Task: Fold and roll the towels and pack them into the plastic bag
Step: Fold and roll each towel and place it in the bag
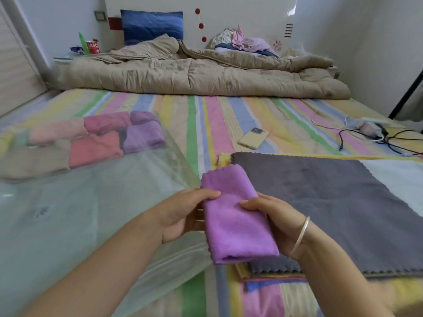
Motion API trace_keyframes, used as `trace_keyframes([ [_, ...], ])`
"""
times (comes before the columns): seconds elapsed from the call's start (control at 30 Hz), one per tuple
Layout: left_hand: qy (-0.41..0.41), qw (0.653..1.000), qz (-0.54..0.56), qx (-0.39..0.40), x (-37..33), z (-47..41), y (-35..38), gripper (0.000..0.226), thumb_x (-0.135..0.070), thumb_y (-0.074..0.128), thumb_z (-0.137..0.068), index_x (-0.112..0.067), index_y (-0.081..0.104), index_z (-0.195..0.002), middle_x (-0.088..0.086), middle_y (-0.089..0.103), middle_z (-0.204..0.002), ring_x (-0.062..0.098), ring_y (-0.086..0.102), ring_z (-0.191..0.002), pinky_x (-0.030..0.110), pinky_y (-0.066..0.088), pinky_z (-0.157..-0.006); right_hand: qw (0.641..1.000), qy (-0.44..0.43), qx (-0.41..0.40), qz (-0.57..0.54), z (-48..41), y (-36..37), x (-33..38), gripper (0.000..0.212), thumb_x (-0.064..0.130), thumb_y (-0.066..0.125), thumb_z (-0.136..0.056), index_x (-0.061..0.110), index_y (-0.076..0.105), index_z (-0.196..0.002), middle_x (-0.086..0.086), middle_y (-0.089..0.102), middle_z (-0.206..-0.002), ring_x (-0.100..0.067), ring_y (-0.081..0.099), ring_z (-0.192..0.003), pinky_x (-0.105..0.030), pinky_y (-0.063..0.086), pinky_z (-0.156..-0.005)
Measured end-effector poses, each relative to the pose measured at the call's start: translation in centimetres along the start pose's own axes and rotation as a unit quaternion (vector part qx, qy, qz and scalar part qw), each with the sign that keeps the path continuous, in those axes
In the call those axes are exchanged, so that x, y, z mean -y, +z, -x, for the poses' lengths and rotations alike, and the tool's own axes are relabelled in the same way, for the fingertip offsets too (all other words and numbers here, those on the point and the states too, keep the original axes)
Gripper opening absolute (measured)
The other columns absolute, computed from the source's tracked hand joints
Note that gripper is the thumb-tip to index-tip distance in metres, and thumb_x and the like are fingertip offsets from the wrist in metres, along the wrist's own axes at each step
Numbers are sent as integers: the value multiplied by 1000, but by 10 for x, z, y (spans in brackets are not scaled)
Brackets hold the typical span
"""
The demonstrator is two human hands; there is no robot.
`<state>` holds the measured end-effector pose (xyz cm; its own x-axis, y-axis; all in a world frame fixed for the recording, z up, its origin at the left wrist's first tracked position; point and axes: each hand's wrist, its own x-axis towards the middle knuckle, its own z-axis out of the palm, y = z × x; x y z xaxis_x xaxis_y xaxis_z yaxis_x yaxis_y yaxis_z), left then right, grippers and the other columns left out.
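Purple towel [235,216] is folded into a strip, and I pinch it with my left hand [185,216] and right hand [274,223] above the bed. I think rolling comes next, then the plastic bag [80,191] on my left.

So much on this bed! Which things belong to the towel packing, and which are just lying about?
Part of the job: folded purple towel, gripped by left hand and right hand; grey towel spread flat; plastic bag; rolled towels inside it.

Lying about: phone, cables, beige quilt, blue pillow, heap of clothes.
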<state>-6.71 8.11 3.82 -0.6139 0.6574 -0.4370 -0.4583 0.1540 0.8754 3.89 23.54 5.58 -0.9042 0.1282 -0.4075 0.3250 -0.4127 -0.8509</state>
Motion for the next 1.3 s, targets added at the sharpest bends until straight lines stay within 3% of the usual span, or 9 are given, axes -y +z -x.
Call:
trace_keyframes([
  [0.13,104,972,-95,-190,19,46,-58,26,-3,57,-90,-7,56,-115,12,68,-101,18,65,-74,28,53,-54,982,-47,-68,169,-7,64,-46,67,13,72,-70,18,39,-128,-11,61,-92,-23,57,-78,-36,47,-73],
  [0.33,76,958,-45,-274,50,115,-151,34,-6,63,-90,-8,50,-121,13,66,-113,29,69,-91,39,57,-64,958,-90,85,258,-10,163,-94,46,-4,54,-89,23,26,-113,-13,49,-111,-26,61,-62,-32,53,-40],
  [0.57,56,919,-92,-379,93,165,-205,63,-11,61,-89,-26,18,-132,10,67,-95,24,63,-81,37,49,-68,809,-138,84,565,-30,235,-144,42,3,45,-83,33,53,-111,-2,34,-124,-23,53,-101,-22,43,-89],
  [0.67,83,918,-51,-385,100,175,-208,56,-9,60,-92,-27,21,-127,4,61,-107,17,63,-91,31,52,-72,784,-115,53,607,-28,259,-149,29,27,50,-87,28,53,-115,0,34,-128,-23,53,-104,-29,44,-94],
  [0.8,105,935,44,-337,93,187,-206,70,-7,57,-93,-38,16,-140,7,60,-119,25,67,-93,39,55,-63,693,-105,15,713,-25,278,-160,89,79,51,-69,17,35,-132,-5,33,-127,-24,43,-115,-34,41,-93],
  [0.9,127,942,206,-234,83,201,-207,75,-5,49,-95,-36,9,-151,10,60,-122,32,65,-102,51,57,-74,642,-144,-52,751,-26,280,-177,85,63,65,-67,16,30,-128,-6,32,-126,-26,38,-116,-36,43,-92],
  [1.0,127,939,261,-184,83,208,-211,65,-4,49,-95,-28,23,-150,11,58,-129,33,63,-110,56,54,-85,674,-180,-101,709,-27,274,-186,56,38,63,-76,16,35,-120,-6,36,-126,-26,41,-115,-35,45,-87],
  [1.13,179,932,-96,-302,107,207,-211,34,-9,58,-94,-22,49,-124,-1,62,-122,13,64,-104,30,54,-84,727,-204,-105,647,-21,254,-178,48,34,62,-76,20,52,-121,-3,46,-123,-24,50,-112,-30,42,-90],
  [1.3,238,674,-667,-210,148,200,-212,70,-72,56,-66,-32,52,-123,-14,51,-128,10,49,-119,38,39,-105,829,-227,-143,491,5,227,-160,19,27,66,-69,28,65,-88,-2,64,-94,-20,62,-76,-25,46,-68],
])
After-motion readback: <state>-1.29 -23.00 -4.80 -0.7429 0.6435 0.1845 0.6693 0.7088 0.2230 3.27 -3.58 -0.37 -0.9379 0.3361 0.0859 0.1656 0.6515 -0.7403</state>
